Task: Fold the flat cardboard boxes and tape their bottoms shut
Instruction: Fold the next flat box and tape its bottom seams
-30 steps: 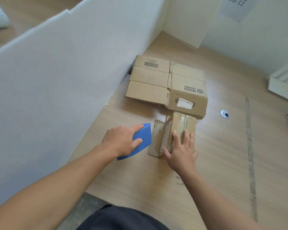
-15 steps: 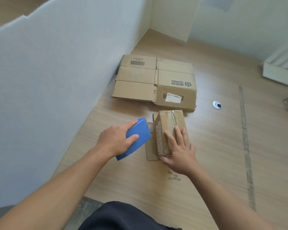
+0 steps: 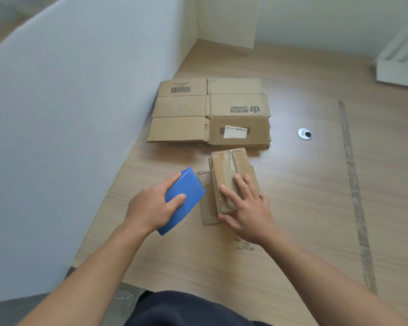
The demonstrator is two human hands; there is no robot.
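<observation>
Left hand [image 3: 151, 208] around blue tape dispenser [image 3: 183, 201], beside taped box [image 3: 231, 177].

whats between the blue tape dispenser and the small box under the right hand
In the head view, a flat cardboard flap lies on the table between the tape dispenser and the small box.

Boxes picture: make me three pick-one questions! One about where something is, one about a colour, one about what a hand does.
1. Where is the flat stack? A) on a shelf B) on the lap C) beyond the small box
2. The dispenser is: A) blue B) red C) green
3. The right hand: A) hangs idle B) rests on the small box C) holds the dispenser

Answers: C, the stack lies farther off than the box; A, its shell is blue; B, its fingers lie on the taped top.
</observation>
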